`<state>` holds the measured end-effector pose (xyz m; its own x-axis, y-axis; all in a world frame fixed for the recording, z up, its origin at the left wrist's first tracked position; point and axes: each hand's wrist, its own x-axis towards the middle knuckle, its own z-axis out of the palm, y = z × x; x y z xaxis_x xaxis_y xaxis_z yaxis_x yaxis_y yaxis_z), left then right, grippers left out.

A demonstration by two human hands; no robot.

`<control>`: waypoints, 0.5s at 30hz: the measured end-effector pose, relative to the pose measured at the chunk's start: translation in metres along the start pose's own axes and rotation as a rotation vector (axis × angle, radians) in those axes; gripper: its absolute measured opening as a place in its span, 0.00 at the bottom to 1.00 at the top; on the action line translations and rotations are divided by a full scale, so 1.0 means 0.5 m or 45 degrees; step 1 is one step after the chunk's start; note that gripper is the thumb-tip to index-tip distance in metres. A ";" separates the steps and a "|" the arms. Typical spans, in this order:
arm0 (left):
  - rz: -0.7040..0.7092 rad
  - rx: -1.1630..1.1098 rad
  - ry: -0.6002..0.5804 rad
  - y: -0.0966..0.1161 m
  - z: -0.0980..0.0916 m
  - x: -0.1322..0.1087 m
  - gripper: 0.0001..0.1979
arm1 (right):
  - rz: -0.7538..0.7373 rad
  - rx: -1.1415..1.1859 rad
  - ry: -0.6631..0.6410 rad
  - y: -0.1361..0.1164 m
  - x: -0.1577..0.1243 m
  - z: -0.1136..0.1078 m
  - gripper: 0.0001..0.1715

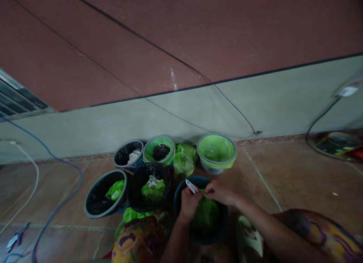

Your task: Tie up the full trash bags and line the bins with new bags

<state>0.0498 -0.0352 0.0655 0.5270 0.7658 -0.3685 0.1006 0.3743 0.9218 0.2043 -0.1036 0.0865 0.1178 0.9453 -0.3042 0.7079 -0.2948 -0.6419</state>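
Observation:
Over a dark bin (177, 197) between my knees, my left hand (189, 203) and my right hand (219, 192) meet with fingertips pinched together. A white strip (192, 186) sticks up out of my left hand. What my right fingers pinch is small and mostly hidden; it looks like the other end of this strip. Under my hands a green plastic bag (205, 215) bulges inside the bin. Just beyond the bin a tied green bag (185, 159) stands on the floor. Beside it is a light bin lined with green plastic (217, 147).
To the left stand several bins lined with black or green plastic, such as a tilted bin (90, 206) and a black-lined bin (133, 195). A blue cable (66, 197) and scissors-like tool (18, 238) lie at far left. A wall (181, 112) runs behind.

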 end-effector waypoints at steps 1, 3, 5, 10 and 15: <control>0.002 0.009 0.000 0.000 0.000 0.000 0.08 | -0.005 -0.001 -0.014 0.002 0.002 0.000 0.11; 0.024 0.027 0.018 -0.002 0.001 0.000 0.08 | -0.009 -0.010 -0.029 0.002 0.003 -0.003 0.11; 0.052 0.033 0.038 -0.005 0.001 0.003 0.08 | 0.012 -0.023 -0.010 -0.005 0.001 -0.010 0.11; 0.147 0.075 0.065 -0.017 0.001 0.011 0.07 | 0.035 -0.013 0.088 -0.024 -0.003 -0.013 0.16; 0.255 0.141 0.106 -0.032 0.003 0.018 0.10 | 0.010 -0.034 0.034 -0.018 0.011 0.022 0.20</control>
<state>0.0539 -0.0351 0.0475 0.4747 0.8612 -0.1816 0.0956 0.1547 0.9833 0.1908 -0.0971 0.0826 0.1418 0.9464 -0.2902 0.7249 -0.2989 -0.6206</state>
